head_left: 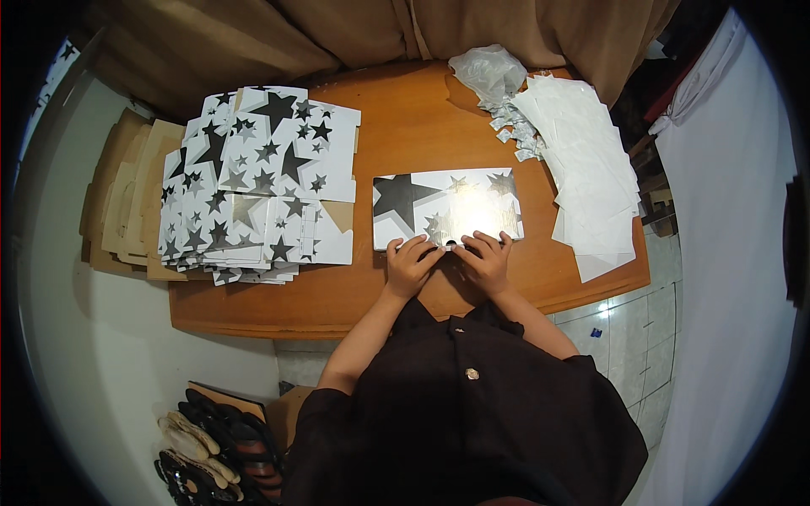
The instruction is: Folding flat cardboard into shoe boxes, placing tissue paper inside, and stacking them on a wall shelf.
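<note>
A closed, flat cardboard box (413, 202) patterned with black and grey stars on white lies on the table in front of me. Light glares off its glossy lid. At its near edge, my left hand (408, 266) grips the lid's rim left of centre, fingertips on top and thumb at the front. My right hand (485, 263) does the same just right of centre. Both thumbs come close together beside a small dark notch in the front edge. The undersides of the hands are hidden.
Flattened star-patterned cardboard sheets (270, 169) are piled at the left of the wooden table (405, 110), beside brown cardboard pieces (160, 194). At the right lie white paper sheets (586, 160), small silvery packets (519, 126) and a clear plastic bag (489, 72). Shoes (202, 447) sit on the lower left.
</note>
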### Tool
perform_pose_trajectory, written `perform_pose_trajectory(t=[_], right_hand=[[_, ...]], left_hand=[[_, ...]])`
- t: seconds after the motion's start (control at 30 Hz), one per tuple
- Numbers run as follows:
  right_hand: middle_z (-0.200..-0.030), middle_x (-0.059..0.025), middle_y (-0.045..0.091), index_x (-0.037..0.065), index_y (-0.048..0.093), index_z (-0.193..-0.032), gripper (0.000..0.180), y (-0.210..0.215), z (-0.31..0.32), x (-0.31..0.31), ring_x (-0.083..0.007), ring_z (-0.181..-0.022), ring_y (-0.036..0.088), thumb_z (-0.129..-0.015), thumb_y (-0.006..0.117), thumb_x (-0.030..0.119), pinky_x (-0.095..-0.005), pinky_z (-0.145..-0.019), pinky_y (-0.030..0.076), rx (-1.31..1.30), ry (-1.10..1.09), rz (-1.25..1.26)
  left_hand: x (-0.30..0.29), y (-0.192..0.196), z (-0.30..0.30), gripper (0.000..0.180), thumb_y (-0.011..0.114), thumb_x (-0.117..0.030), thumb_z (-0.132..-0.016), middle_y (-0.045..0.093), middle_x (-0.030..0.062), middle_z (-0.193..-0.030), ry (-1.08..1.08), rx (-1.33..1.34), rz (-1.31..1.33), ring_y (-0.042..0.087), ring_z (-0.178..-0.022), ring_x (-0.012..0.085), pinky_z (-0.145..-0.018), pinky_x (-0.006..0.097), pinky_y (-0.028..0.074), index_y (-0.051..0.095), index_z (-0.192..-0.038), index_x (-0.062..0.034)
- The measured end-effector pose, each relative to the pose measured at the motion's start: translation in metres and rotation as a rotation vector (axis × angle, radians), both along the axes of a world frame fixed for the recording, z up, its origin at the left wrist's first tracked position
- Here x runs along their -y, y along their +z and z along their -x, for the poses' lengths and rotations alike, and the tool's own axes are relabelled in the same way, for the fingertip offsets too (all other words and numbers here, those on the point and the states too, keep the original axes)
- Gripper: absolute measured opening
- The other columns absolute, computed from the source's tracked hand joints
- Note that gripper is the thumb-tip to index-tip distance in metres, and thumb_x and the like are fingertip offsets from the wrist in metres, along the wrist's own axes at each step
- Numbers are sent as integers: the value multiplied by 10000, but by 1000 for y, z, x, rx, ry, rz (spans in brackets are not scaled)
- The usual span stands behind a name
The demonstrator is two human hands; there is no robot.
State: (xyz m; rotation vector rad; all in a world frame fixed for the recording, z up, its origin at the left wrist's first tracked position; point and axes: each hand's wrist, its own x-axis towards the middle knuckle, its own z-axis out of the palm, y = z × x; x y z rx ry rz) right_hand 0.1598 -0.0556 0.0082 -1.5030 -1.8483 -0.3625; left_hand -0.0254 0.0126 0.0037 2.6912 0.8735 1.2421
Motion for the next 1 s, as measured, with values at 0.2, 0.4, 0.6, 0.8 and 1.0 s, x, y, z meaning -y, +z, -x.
perform_pose_trajectory(t=[0.2,0.4,0.6,0.8,1.0], right_hand=[[-999,48,616,259,684,-932,256,2,1,2,-168,-1000,551,-685,693,188,-500,-926,259,-17,5,18],[-1009,40,612,246,683,-941,262,2,1,3,-167,-1005,552,-686,698,186,-493,-929,259,-17,-1,31],[-1058,2,632,162,673,-975,233,15,-2,-11,-192,-1047,567,-745,694,195,-443,-915,326,-159,-117,79],[-1045,-28,660,130,670,-977,239,9,-14,-16,-215,-1058,583,-754,699,213,-422,-855,414,22,-31,22],[-1210,-65,583,163,614,-1128,411,31,-31,-8,-253,-1167,514,-733,716,212,-483,-921,395,13,39,277]], left_hand=[[2,0,-1,237,669,-148,-697,619,-29,-894,3,28,-7,589,-973,173,-846,409,323,686,-928,-201],[1,-3,-1,253,685,-133,-684,620,-21,-912,5,31,-6,586,-975,181,-845,399,325,687,-928,-197],[-3,9,-12,229,682,-155,-757,632,-1,-957,88,41,125,586,-982,190,-816,367,349,677,-985,-171],[-9,7,-14,211,667,-159,-783,659,29,-1042,123,-33,0,577,-1050,237,-812,380,378,677,-993,-145],[-10,3,-15,184,660,-144,-786,663,36,-1065,84,18,51,572,-1074,241,-809,392,386,685,-968,-143]])
